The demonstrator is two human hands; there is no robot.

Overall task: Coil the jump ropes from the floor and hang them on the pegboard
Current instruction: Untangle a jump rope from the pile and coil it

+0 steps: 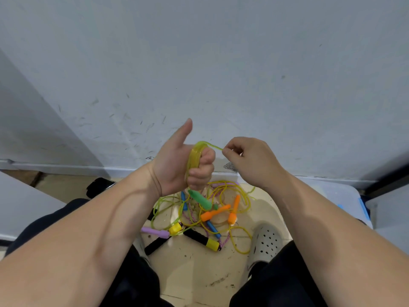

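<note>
My left hand point(183, 165) is raised in front of me, fingers curled round a coil of yellow-green jump rope point(194, 159), thumb sticking up. A green handle point(200, 199) of that rope hangs just below this fist. My right hand point(247, 158) pinches the same rope's free strand point(213, 146) a little to the right of the coil. Below both hands, a tangled pile of jump ropes point(199, 218) lies on the beige floor, with orange, blue, purple, and black-and-yellow handles. No pegboard is in view.
A scuffed white wall point(199, 63) rises straight ahead behind the pile. My grey perforated clog point(266, 240) stands right of the ropes and my dark trouser legs frame them. A white bin lid with blue tape point(345, 196) sits at right.
</note>
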